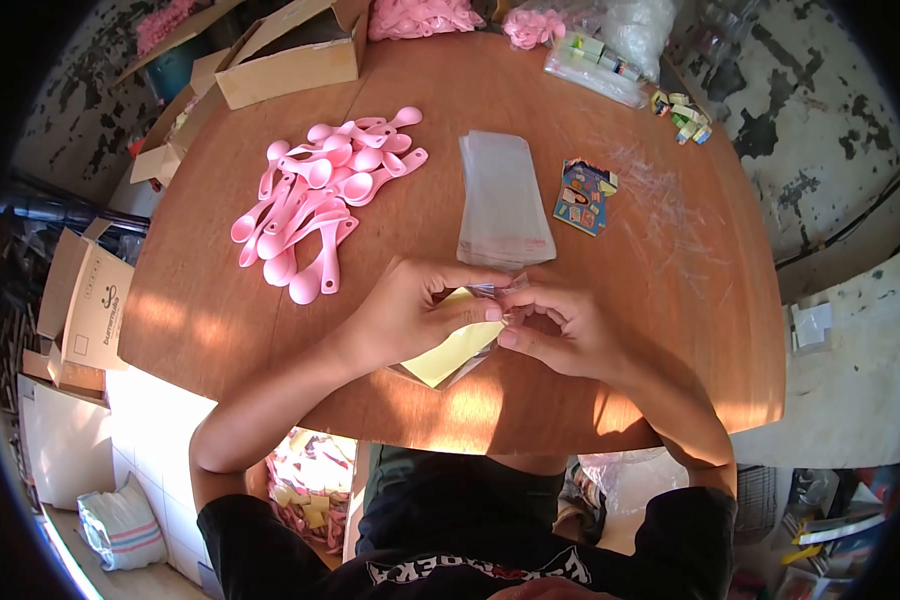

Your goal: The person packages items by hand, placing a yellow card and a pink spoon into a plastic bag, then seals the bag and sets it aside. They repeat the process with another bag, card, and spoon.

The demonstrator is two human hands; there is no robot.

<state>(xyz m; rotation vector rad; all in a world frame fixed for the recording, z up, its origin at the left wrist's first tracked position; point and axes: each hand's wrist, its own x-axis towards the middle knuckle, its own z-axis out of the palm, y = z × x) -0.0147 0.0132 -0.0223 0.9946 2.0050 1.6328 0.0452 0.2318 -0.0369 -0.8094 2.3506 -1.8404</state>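
Near the table's front edge, my left hand (415, 310) is closed on a clear plastic bag with a yellow card (448, 352) inside. My right hand (560, 325) pinches the upper right end of the same bag, its fingertips close to those of my left hand. Just beyond both hands lies a stack of clear plastic bags (505, 200). A pile of pink spoons (320, 190) is spread on the left of the table. To the right of the stack are small blue printed cards (582, 200).
An open cardboard box (290, 60) stands at the back left, with pink items (425, 18) beside it. Plastic packs (595, 70) and small boxes (685, 118) sit at the back right. Thin plastic strips (660, 205) are scattered on the wooden table (370, 400).
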